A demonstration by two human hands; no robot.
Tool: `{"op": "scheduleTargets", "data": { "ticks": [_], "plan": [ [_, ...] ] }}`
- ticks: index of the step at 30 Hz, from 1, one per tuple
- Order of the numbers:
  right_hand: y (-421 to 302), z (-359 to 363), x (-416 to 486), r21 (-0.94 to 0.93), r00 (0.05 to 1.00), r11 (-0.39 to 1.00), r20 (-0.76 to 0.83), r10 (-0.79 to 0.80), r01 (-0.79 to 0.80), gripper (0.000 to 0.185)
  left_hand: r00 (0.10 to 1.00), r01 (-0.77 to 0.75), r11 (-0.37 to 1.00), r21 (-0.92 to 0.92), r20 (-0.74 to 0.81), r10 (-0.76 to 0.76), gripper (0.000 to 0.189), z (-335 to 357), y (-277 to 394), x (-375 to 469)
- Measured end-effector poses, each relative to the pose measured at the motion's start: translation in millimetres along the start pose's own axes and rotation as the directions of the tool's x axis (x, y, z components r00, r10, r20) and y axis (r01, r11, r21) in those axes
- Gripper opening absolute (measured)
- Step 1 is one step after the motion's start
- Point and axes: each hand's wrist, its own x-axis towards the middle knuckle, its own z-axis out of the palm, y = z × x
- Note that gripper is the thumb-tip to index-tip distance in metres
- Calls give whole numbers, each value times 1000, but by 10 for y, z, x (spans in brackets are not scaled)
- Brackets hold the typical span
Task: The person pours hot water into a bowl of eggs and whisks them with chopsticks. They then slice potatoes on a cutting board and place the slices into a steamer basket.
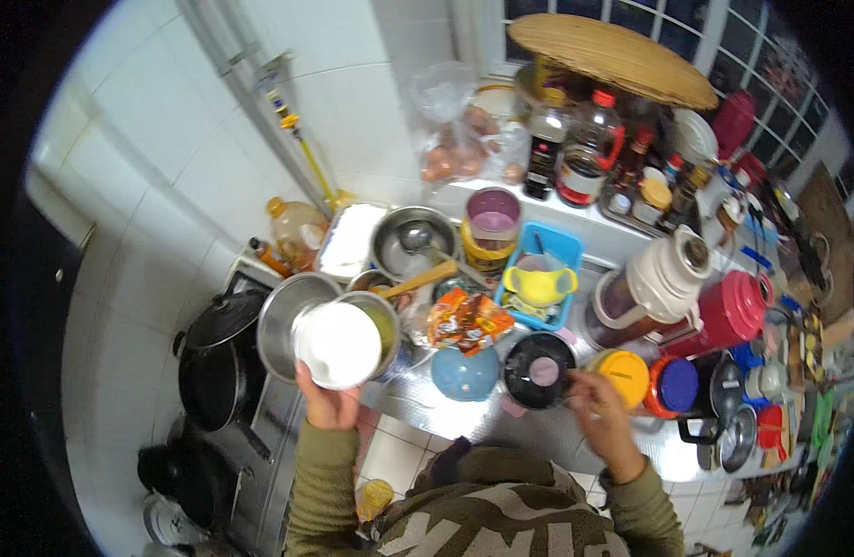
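My left hand (331, 404) holds a white bowl (338, 344) by its near rim. The bowl hangs over a steel basin (277, 327) and partly covers a metal pot (383, 326) with yellowish contents. My right hand (601, 418) is at the right edge of a black bowl (521, 379); its fingers are bent and blurred, and whether they grip the rim is unclear. Something round and pinkish (544, 372) shows inside the black bowl. Just left of it sits a light-blue bowl or lid (466, 374). An orange printed food packet (468, 322) lies behind these.
A blue basket (546, 233) holds a yellow-handled cup (540, 280). A vacuum flask (643, 292), a red flask (723, 313) and lidded jars (622, 377) crowd the right. A wok (214, 383) is on the left. Bottles (587, 153) and bagged eggs (451, 160) line the sill.
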Motion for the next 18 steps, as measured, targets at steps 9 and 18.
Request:
{"op": "scheduleTargets", "data": {
  "ticks": [9,18],
  "plan": [
    [56,191,-378,641,779,456,579,240,-617,76,706,559,799,222,378,-599,106,849,-1425,-1043],
    [911,-791,-1247,590,645,289,581,497,-754,66,550,564,664,490,376,-745,100,566,-1846,-1069]
  ]
}}
